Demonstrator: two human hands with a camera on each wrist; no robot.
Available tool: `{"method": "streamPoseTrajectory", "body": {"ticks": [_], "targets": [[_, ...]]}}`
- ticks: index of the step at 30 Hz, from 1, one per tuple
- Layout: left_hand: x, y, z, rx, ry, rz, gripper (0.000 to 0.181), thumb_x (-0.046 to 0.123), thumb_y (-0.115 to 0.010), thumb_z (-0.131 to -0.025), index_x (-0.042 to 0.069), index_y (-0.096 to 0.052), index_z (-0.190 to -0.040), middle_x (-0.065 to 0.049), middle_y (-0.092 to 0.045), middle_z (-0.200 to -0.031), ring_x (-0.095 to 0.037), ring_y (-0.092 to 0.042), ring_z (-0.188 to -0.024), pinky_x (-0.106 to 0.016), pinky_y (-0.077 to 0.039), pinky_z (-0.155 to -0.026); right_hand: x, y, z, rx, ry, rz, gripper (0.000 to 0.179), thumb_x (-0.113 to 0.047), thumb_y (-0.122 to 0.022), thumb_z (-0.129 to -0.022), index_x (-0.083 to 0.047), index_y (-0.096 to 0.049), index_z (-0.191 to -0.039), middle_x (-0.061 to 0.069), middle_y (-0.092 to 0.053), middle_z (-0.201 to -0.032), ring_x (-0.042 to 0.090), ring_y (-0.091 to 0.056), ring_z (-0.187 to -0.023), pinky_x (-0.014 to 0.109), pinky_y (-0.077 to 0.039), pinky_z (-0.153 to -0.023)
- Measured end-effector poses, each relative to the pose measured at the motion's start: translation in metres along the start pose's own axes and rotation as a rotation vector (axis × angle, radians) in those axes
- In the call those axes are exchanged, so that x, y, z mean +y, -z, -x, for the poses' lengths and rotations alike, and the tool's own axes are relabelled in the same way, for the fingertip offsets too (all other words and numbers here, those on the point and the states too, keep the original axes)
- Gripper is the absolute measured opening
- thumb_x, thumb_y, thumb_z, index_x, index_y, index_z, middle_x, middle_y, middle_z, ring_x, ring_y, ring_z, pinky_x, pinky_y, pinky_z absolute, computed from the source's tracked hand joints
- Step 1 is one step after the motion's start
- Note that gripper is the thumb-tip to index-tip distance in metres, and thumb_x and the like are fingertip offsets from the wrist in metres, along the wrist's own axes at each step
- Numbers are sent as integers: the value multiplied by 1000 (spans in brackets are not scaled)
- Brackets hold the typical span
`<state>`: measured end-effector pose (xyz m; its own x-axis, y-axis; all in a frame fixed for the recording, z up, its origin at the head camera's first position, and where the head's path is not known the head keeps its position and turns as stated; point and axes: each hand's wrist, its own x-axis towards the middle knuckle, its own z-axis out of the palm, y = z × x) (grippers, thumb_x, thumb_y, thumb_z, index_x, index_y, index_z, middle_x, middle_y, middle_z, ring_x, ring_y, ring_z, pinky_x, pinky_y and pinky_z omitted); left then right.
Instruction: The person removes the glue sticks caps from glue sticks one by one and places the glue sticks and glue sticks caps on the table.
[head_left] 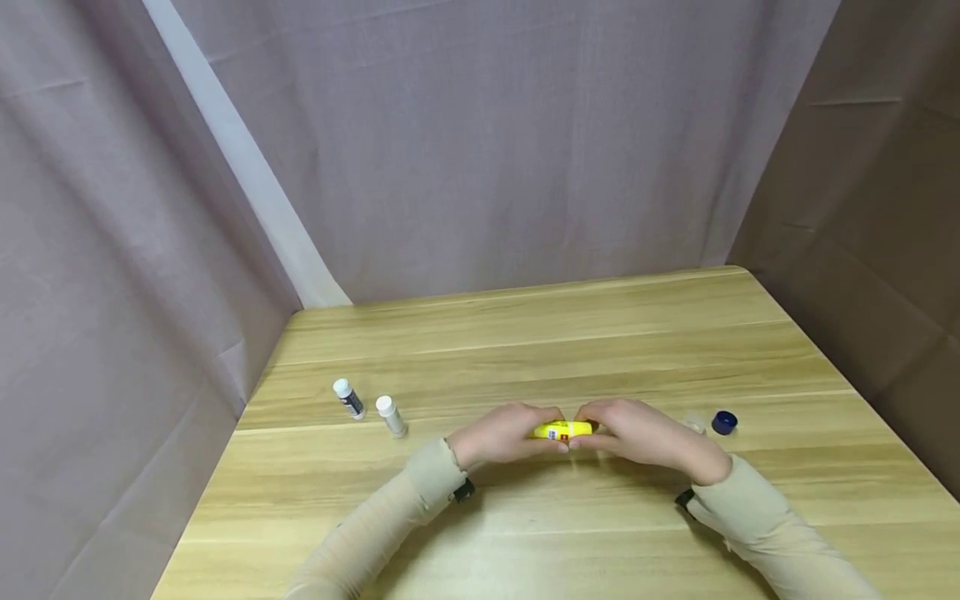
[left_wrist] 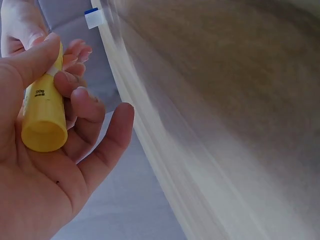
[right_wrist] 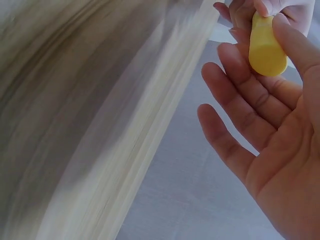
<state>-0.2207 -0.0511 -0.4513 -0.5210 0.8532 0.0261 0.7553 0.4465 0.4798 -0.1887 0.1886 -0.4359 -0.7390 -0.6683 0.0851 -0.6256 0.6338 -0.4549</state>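
A yellow glue stick (head_left: 561,430), marked "20g" on its side in the left wrist view, lies sideways between the two hands above the table. My left hand (head_left: 506,432) grips its body, thumb on one side and fingers on the other. At the other end, my right hand (head_left: 637,429) pinches the yellow cap (right_wrist: 268,55) between thumb and fingers. The remaining right fingers (right_wrist: 235,102) extend loosely beneath it in the right wrist view. The fingertips of both hands come close together around the stick's middle.
To the left on the wooden table (head_left: 480,358) stand a white-capped stick with a dark label (head_left: 350,400) and a plain white stick (head_left: 392,417). A dark blue cap (head_left: 724,422) lies beyond my right wrist, beside a pale object (head_left: 695,423) partly hidden by it.
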Motion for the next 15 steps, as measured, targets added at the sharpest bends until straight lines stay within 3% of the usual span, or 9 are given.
{"method": "streamPoseTrajectory", "body": {"ticks": [7,15], "targets": [[-4,-3,-1,6,-9,-13,22,38,-61,-101,17,-61,-108,13,-57,-82,0,-52,-69,-14,-43,-65,0,0,-1,29,20,48,30,-47,-63,-97,-18,-71,-100,-17,-62,-87,0,-50,-70,25,-46,-64],[-6,-6,-2,8,-35,1,21,38,-61,-101,17,-60,-107,12,-57,-83,0,-52,-71,-13,-43,-66,4,1,-4,27,38,26,27,-47,-66,-94,-20,-70,-96,-18,-62,-85,-1,-50,-67,23,-46,-61]]}}
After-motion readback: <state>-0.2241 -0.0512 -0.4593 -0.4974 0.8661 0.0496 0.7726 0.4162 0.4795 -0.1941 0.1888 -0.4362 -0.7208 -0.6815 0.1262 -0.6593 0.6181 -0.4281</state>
